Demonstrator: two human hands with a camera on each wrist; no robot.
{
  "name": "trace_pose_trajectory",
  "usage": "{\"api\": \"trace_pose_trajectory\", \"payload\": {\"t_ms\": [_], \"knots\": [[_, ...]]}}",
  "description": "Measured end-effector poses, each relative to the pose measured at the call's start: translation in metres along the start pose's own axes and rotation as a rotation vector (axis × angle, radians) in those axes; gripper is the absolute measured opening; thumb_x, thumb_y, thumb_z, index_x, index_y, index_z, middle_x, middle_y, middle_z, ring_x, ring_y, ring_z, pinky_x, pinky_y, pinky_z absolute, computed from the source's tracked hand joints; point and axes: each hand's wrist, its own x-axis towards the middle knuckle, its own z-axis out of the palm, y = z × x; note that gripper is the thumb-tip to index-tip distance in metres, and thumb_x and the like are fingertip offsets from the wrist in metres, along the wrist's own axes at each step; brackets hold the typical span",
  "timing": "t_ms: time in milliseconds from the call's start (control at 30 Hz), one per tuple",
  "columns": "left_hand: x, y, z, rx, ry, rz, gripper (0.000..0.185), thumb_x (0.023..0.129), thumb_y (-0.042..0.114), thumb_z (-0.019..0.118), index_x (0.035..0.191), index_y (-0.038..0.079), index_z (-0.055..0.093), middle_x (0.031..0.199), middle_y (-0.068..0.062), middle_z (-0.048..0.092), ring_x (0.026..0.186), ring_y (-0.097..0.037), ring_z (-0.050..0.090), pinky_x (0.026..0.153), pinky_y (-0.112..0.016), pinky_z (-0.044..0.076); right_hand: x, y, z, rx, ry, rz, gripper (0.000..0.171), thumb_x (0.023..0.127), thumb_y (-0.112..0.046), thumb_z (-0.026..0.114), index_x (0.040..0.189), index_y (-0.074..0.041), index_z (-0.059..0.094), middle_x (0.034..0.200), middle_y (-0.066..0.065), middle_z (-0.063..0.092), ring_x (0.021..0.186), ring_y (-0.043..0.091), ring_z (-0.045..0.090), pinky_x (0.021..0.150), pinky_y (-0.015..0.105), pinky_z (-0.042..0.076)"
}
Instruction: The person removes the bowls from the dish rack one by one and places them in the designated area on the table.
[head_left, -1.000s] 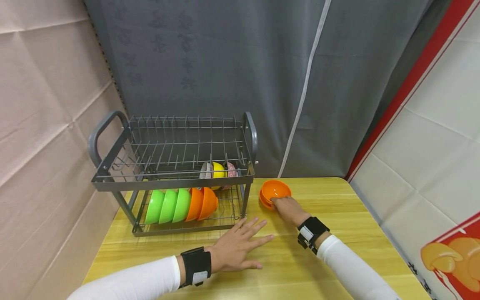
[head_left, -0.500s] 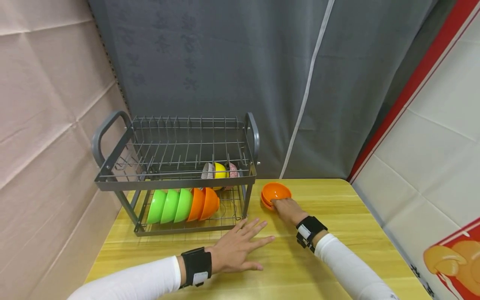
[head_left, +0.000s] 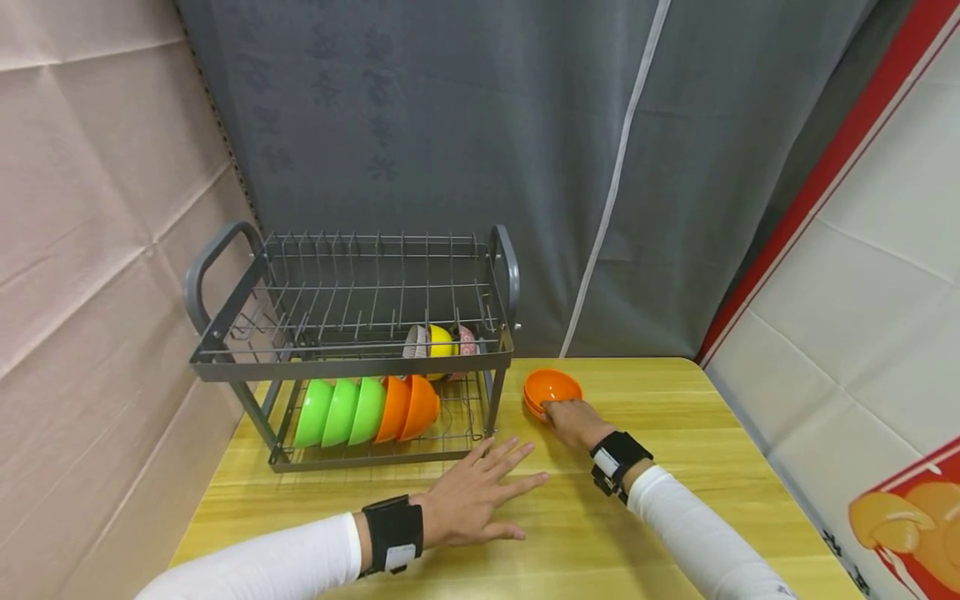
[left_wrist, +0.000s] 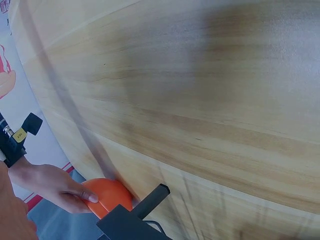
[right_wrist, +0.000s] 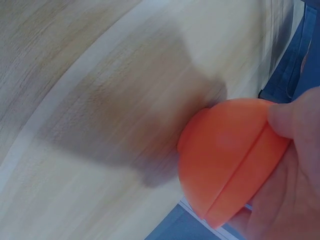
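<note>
Two stacked orange bowls (head_left: pixel 552 388) sit on the wooden table (head_left: pixel 675 433) just right of the rack. My right hand (head_left: pixel 572 417) grips their near rim. In the right wrist view the thumb (right_wrist: pixel 292 120) presses the outside of the orange bowls (right_wrist: pixel 225 165), with fingers curled below. My left hand (head_left: pixel 483 492) rests flat on the table in front of the rack, fingers spread, holding nothing. The left wrist view shows the orange bowls (left_wrist: pixel 109 195) and the right hand (left_wrist: pixel 52 185) from across the table.
A grey two-tier dish rack (head_left: pixel 352 362) stands at the back left. Its lower tier holds three green bowls (head_left: pixel 337 412), two orange bowls (head_left: pixel 408 408) and a yellow bowl (head_left: pixel 438 340) behind. A grey curtain (head_left: pixel 525 150) hangs behind; a wall runs along the right.
Hardly anything differs. The right hand stays on the orange bowls' rim and the left hand stays flat; only the head view has shifted slightly.
</note>
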Motion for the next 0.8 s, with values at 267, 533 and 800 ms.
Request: {"api": "trace_pose_trajectory", "payload": {"t_ms": [267,533,800], "knots": [[-0.0019,0.0006,-0.0013,-0.001,0.011,-0.002,0.076,0.098,0.068,0.043,0.162,0.035,0.02,0.171,-0.01,0.011,0.158,-0.03,0.02,0.124,-0.054,0.031,-0.0005,-0.0001,0.0003,-0.004,-0.024,0.013,0.015,0.103,-0.021,0.058,0.095,-0.011,0.065,0.081,0.006,0.067,0.08,0.027,0.069,0.084,0.05,0.058],[-0.0066,-0.0002,-0.001,-0.022,0.007,-0.009,0.076,0.098,0.067,0.045,0.162,0.035,0.022,0.171,-0.01,0.012,0.157,-0.031,0.021,0.123,-0.055,0.031,0.0005,-0.0015,0.0,0.005,-0.031,-0.015,0.016,0.104,-0.021,0.056,0.1,-0.009,0.066,0.088,0.01,0.071,0.087,0.032,0.072,0.087,0.052,0.058],[-0.0087,-0.0001,0.0005,-0.033,-0.012,-0.019,0.074,0.098,0.068,0.042,0.162,0.036,0.02,0.172,-0.009,0.01,0.158,-0.03,0.018,0.123,-0.055,0.031,0.0013,-0.001,-0.0005,0.01,-0.061,0.012,0.018,0.105,-0.022,0.055,0.103,-0.008,0.066,0.093,0.014,0.073,0.092,0.036,0.072,0.089,0.053,0.058]]}}
